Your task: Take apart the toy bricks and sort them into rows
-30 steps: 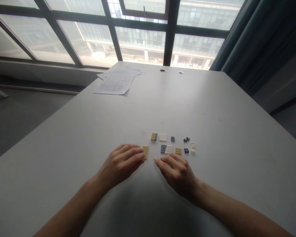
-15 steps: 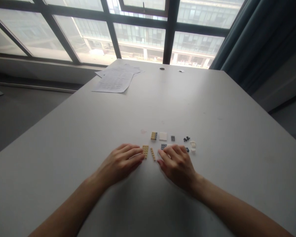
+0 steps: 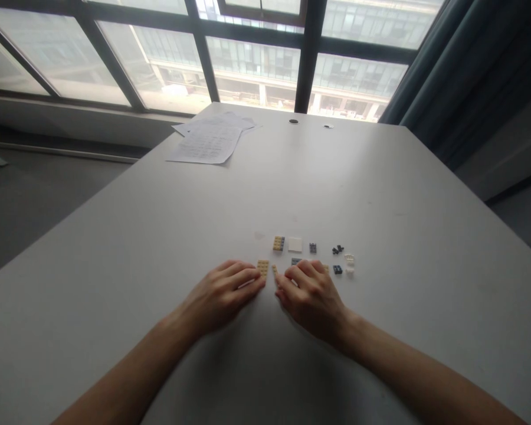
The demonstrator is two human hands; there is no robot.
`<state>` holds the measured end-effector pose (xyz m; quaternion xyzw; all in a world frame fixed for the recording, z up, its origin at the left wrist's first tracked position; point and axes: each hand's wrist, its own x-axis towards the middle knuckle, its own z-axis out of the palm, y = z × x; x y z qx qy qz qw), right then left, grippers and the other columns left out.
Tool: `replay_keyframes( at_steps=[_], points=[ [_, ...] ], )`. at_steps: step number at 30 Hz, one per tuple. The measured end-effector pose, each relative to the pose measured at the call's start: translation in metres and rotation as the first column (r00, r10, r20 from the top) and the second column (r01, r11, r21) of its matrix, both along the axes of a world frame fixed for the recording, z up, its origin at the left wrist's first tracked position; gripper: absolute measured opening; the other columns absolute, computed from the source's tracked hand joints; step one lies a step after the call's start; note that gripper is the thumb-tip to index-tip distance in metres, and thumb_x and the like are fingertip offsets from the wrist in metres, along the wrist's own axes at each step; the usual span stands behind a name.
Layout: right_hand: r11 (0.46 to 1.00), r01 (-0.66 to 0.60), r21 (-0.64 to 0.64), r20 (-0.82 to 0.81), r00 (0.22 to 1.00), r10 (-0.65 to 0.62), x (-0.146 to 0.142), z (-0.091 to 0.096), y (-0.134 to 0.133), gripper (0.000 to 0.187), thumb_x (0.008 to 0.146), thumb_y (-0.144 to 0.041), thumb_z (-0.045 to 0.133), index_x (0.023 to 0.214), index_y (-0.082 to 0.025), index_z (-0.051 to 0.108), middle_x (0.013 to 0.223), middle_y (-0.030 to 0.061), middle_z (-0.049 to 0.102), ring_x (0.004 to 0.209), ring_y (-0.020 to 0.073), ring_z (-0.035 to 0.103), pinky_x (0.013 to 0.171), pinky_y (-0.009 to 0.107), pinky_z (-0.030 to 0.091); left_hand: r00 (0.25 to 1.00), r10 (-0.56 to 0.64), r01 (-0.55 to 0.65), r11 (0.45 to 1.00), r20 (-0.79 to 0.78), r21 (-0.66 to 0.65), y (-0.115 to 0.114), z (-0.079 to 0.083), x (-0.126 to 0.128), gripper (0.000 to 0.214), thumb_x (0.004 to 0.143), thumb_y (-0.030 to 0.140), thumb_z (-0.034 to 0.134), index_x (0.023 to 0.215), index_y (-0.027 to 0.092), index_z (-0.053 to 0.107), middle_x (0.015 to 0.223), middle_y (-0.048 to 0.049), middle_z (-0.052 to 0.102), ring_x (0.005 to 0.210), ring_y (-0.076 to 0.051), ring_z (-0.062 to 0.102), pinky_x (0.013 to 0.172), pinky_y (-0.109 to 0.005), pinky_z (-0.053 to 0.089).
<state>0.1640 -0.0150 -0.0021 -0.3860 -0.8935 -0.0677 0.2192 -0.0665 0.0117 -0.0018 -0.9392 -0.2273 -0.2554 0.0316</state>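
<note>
On the white table lies a wide tan studded toy-brick plate [image 3: 262, 266]. My left hand [image 3: 228, 289] has its closed fingers at the plate's left and lower edge, gripping it. Just to the right is a narrow tan studded strip [image 3: 274, 269], its near end pinched between the thumb and fingertips of my right hand [image 3: 310, 292]. A small gap separates strip and plate. Behind my right knuckles a grey studded plate [image 3: 296, 261] shows partly; other pieces there are hidden by the hand.
Behind the hands lie a tan-and-grey brick piece [image 3: 278, 244], a white tile [image 3: 295, 245] and a dark grey piece [image 3: 312, 248]. To the right are small black parts [image 3: 337, 250], a dark blue piece [image 3: 337, 270] and white parts [image 3: 349, 265]. Printed papers [image 3: 210, 141] lie far left.
My right hand has moved left and closed on the narrow tan strip. The dark blue piece has come further into view. My left hand stays at the wide plate.
</note>
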Motion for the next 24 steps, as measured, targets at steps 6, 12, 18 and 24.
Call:
replay_keyframes(
  at_steps=[6,12,18,24],
  points=[
    [0.994,-0.105,0.011,0.016,0.994,0.105,0.010,-0.003,0.000,0.017,0.087,-0.010,0.055,0.099,-0.015,0.066,0.081,0.0056,0.062,0.080,0.0205,0.048,0.076,0.036,0.034,1.000,0.014,-0.014,1.000,-0.018,-0.011,-0.002,-0.002,0.001,0.021,0.090,0.012,0.052,0.108,0.017,0.062,0.099,-0.0080,0.069,0.093,-0.020,0.063,0.083,-0.036,0.052],
    [0.995,-0.099,-0.001,0.072,0.992,0.099,0.008,-0.004,0.000,0.013,0.089,-0.012,0.055,0.096,-0.014,0.066,0.079,0.0052,0.060,0.078,0.0205,0.047,0.075,0.036,0.035,0.999,0.023,-0.024,0.999,-0.036,-0.023,-0.002,0.000,0.004,0.019,0.091,0.013,0.050,0.105,0.017,0.063,0.095,-0.0076,0.068,0.090,-0.019,0.063,0.082,-0.035,0.052],
    [0.997,-0.070,-0.018,0.095,0.993,0.071,0.001,-0.003,0.000,0.013,0.090,-0.012,0.054,0.098,-0.014,0.065,0.081,0.0063,0.060,0.080,0.0209,0.047,0.076,0.037,0.035,0.999,0.021,-0.022,0.999,-0.032,-0.037,-0.004,0.002,0.006,0.020,0.092,0.013,0.048,0.106,0.016,0.062,0.092,-0.0076,0.068,0.087,-0.019,0.063,0.081,-0.034,0.053],
    [0.999,-0.027,-0.030,0.057,0.998,0.028,-0.005,-0.005,-0.002,0.012,0.090,-0.014,0.054,0.096,-0.016,0.065,0.083,0.0058,0.061,0.082,0.0212,0.048,0.077,0.037,0.035,0.999,0.019,-0.021,0.998,-0.035,-0.064,-0.005,0.001,0.006,0.019,0.093,0.012,0.049,0.106,0.015,0.061,0.096,-0.0078,0.068,0.091,-0.019,0.062,0.082,-0.034,0.053]
  ],
)
